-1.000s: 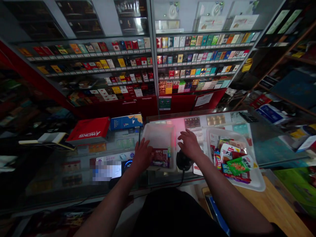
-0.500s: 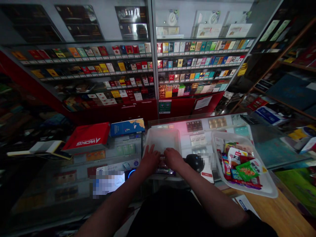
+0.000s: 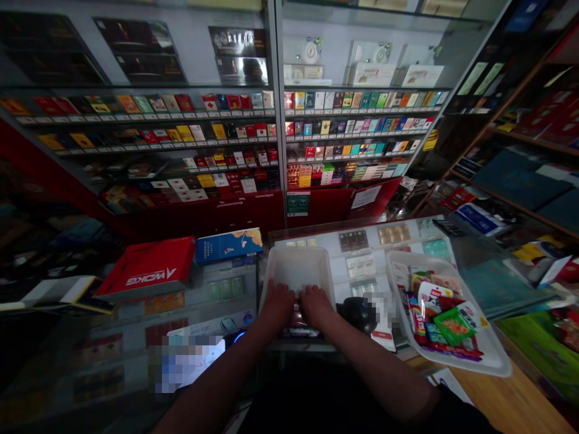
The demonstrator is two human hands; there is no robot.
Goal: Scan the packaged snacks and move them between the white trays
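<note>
A white plastic bin (image 3: pixel 270 265) stands on the glass counter in front of me. At its near end lies a dark red-brown snack packet (image 3: pixel 298 324), partly covered by my hands. My left hand (image 3: pixel 277 306) has its fingers curled over the left side of the packet. From the right, my right hand (image 3: pixel 316 308) grips the same packet, fingers bent and close to the left ones. The fingertips are partly hidden, and the packet's print is too dark to read.
To the right, a second white bin (image 3: pixel 495 355) holds several snack packets. Between the bins sits a black rounded device (image 3: pixel 359 314). A lit phone (image 3: pixel 199 361), a red box (image 3: pixel 149 265) and a blue box (image 3: pixel 228 246) are on the left. Cigarette shelves (image 3: pixel 190 111) rise behind the counter.
My left hand's fingers, spread further up the bin before, are now drawn in and curled on the packet. More of the packet shows. The whole view has shifted slightly with my head.
</note>
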